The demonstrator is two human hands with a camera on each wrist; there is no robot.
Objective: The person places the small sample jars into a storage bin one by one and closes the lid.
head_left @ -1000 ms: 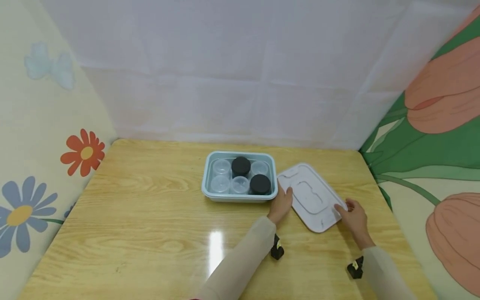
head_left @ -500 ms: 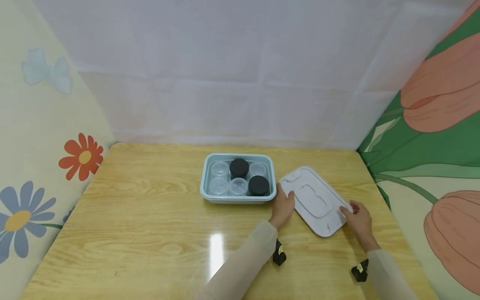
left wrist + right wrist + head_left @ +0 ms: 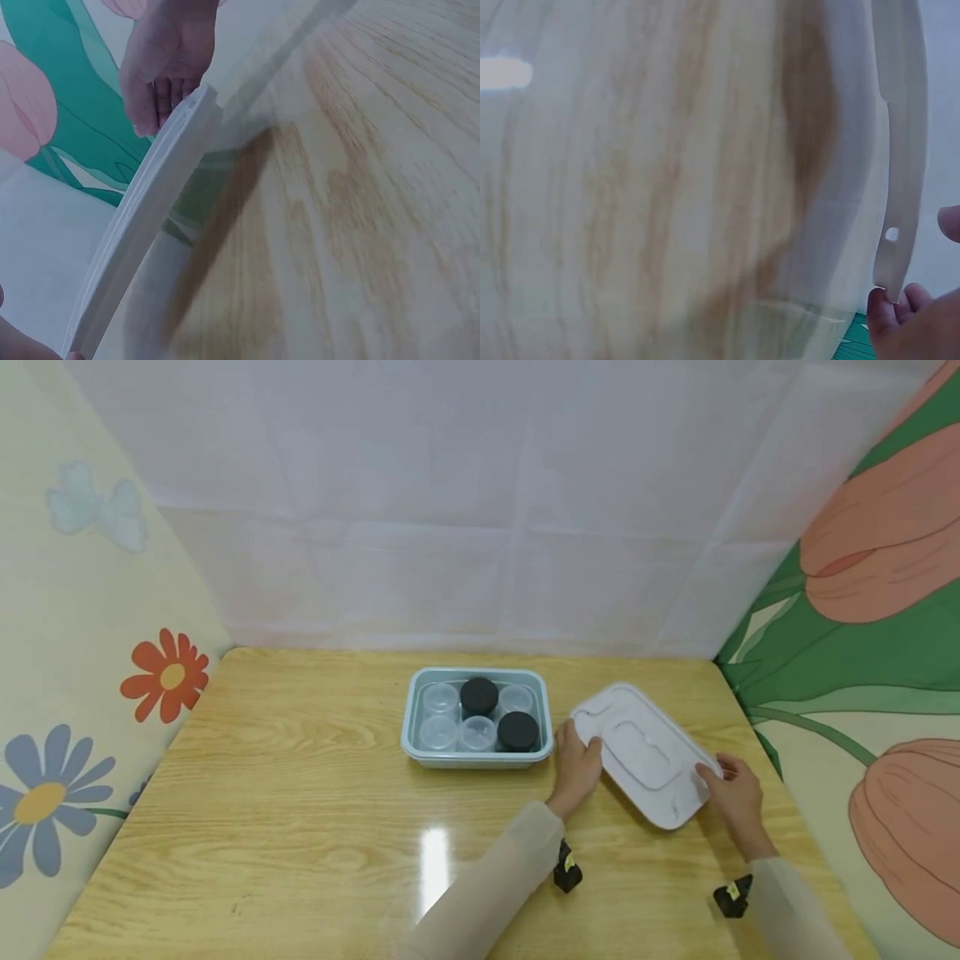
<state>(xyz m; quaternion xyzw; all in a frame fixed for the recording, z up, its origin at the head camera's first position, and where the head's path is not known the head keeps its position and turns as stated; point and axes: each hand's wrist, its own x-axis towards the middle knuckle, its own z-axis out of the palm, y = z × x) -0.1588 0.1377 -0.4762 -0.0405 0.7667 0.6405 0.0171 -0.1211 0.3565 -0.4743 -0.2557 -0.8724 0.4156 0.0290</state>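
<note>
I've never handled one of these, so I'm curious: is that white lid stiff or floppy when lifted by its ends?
Probably fairly stiff: the lid, held by the left hand and right hand at opposite ends, looks straight-edged in the left wrist view, with no sag. Likely light, since fingertips alone hold it. Its smooth plastic could be slippery.

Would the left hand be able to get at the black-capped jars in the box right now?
Probably not at once: the left hand grips the lid, as does the right hand. The box beside it is open, so the jars lie uncovered.
</note>
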